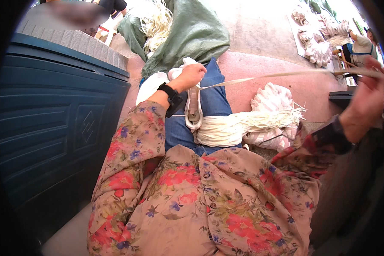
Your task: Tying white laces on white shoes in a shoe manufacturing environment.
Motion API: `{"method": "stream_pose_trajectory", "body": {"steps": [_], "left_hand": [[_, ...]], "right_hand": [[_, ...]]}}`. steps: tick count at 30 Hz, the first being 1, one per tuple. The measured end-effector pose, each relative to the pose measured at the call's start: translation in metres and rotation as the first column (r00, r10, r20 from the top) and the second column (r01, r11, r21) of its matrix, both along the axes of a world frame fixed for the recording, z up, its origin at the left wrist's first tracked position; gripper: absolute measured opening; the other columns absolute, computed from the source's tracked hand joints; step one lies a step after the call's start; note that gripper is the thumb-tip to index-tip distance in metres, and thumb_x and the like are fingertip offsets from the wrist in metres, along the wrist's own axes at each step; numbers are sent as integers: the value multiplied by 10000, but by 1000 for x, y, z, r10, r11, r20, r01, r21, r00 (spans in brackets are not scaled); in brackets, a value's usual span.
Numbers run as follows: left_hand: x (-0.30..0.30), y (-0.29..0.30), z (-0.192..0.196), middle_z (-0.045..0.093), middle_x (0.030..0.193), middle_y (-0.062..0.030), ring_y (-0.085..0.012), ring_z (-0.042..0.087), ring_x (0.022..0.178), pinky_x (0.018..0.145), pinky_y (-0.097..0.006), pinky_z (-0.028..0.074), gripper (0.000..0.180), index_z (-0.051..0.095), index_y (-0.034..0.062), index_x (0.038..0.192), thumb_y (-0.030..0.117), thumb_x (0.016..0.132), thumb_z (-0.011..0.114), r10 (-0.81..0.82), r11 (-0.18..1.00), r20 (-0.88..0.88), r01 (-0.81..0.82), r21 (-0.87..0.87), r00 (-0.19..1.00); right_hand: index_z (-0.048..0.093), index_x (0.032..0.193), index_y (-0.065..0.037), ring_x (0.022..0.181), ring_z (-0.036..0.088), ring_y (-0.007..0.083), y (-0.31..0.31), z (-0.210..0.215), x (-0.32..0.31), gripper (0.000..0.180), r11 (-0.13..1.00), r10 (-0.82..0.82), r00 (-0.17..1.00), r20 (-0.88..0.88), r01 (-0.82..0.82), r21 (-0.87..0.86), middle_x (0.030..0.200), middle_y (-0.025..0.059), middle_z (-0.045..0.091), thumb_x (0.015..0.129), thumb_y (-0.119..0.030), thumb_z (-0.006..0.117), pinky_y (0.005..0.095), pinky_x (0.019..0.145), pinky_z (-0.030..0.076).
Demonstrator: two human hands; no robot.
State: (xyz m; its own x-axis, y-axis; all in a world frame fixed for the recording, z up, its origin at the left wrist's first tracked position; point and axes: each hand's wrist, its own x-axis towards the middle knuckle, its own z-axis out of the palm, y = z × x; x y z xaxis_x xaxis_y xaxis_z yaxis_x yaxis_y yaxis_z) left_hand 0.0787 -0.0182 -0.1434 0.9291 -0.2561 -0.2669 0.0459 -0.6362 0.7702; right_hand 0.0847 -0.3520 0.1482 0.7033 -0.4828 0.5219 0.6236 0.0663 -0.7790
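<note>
On my jeans-covered lap lies a pale, open shoe [193,107] with a beige inside. My left hand [191,77], with a black band at its wrist, is closed over the shoe's far end; its fingertips are partly hidden. A cream flat lace [260,77] runs taut from the shoe out to the right. At the far right edge my right hand [365,104] is raised and slightly blurred, its fingers closed on that lace. Across my right thigh rests a thick bundle of cream laces [226,130].
Pale pink-and-white stacked shoes [272,97] sit by my right leg. Ahead is a green sack [196,32] with loose laces [158,27]. A dark blue panelled door [51,115] stands close on my left. More bundles [313,42] and another person [365,45] are far right.
</note>
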Motion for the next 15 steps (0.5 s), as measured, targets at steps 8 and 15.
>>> {"method": "stream_pose_trajectory", "body": {"steps": [8,15], "left_hand": [[-47,37,-6,567,766,-93,-189,541,709,658,-280,435,175,537,-6,839,57,677,559,99,995,128,-99,-7,987],[-49,35,-10,572,765,-174,-292,557,742,658,-355,446,139,564,29,834,94,720,518,65,977,208,-105,187,976]], "right_hand": [[611,838,-24,601,496,68,156,-239,-40,199,482,428,316,-847,-872,-81,669,8,566,804,-211,549,233,563,423],[543,793,-53,625,594,233,211,-297,-66,85,141,134,872,-470,-486,-862,699,106,567,741,-107,504,317,526,472]]}}
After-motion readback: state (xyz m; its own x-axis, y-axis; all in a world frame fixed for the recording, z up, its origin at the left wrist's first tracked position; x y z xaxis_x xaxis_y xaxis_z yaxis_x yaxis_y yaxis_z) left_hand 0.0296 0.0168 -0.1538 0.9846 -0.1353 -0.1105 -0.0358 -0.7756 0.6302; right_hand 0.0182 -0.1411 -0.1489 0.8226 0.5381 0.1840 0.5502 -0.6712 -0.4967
